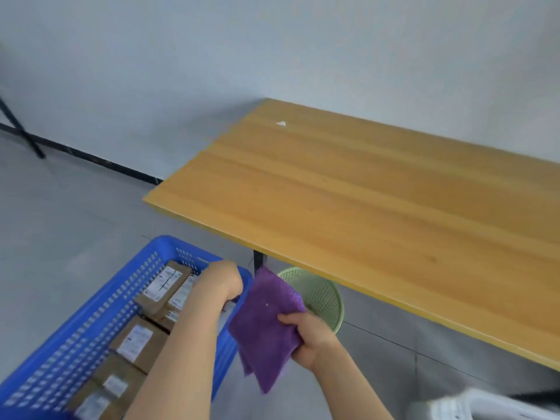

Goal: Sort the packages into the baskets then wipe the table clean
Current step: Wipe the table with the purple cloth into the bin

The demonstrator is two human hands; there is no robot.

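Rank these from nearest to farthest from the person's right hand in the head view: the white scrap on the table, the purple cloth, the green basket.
1. Purple cloth: held in the right hand, hanging to its left.
2. Green basket: on the floor just beyond the hand, under the table edge.
3. White scrap: far back on the tabletop near the wall.

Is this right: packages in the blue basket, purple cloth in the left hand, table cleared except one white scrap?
Not quite. The head view shows the purple cloth in the right hand, not the left. The rest stands: packages in the blue basket, one white scrap on the table.
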